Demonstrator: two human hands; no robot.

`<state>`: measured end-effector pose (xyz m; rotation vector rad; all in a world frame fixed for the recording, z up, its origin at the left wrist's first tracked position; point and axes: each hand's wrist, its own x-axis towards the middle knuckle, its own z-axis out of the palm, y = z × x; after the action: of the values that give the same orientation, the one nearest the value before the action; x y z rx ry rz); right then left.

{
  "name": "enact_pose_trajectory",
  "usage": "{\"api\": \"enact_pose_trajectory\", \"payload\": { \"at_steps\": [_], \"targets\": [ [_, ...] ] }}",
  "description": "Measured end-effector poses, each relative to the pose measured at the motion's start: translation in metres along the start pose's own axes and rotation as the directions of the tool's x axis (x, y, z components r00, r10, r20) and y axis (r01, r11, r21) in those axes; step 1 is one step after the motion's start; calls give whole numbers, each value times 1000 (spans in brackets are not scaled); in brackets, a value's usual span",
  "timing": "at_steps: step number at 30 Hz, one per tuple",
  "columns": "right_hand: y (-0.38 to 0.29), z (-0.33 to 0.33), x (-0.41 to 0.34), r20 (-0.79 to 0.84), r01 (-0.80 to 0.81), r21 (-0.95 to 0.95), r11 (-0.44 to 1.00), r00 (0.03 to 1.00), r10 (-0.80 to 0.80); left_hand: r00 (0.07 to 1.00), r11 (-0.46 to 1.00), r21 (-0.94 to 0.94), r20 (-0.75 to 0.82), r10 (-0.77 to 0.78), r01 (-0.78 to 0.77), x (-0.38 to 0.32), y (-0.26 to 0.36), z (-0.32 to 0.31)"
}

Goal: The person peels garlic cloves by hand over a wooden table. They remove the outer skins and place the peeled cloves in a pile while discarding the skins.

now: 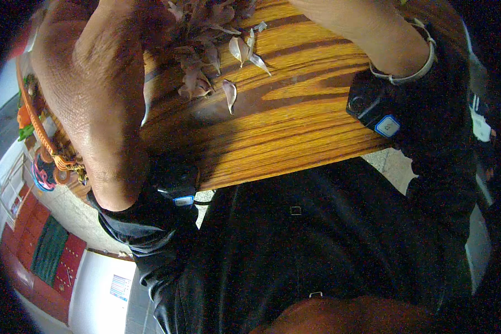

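Note:
At the upper left, my left hand (104,62) reaches over the wooden tabletop (300,112); its fingers are cut off or hidden at the top edge, so any hold cannot be seen. Of my right hand, only the heel and wrist (342,25) show at the upper right, with a bracelet (417,75) around the wrist. Between them lie loose garlic skins (200,54). A garlic clove (238,50) rests at their right side, and a smaller garlic piece (230,96) lies nearer me on the wood.
An orange woven basket (39,129) with a green and orange item (24,121) stands at the far left. Beside it are rolls and a pink and blue item (43,173). Dark devices with stickers sit at both wrists. The table's near edge crosses before my lap.

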<state>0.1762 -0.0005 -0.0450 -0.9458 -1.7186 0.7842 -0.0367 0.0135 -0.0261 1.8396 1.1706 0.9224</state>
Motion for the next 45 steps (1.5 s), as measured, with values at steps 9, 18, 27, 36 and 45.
{"api": "enact_pose_trajectory", "payload": {
  "at_steps": [9,18,27,36,45],
  "targets": [
    [11,-14,-3,158,-67,324,944,987,16,997,996,-68,-38,-63,61,3,0,3],
    [27,8,16,179,-81,779,622,979,-96,990,990,40,42,135,-136,6,-4,-3],
    [33,6,11,182,-132,815,565,983,-32,978,974,107,74,194,-201,8,-5,-4],
    [10,-4,2,27,-18,271,962,1000,11,986,982,88,19,167,-168,8,-2,-10],
    [-1,17,-1,-123,42,-45,998,991,-47,981,976,105,34,189,-191,6,-1,-7]
  ]
}}
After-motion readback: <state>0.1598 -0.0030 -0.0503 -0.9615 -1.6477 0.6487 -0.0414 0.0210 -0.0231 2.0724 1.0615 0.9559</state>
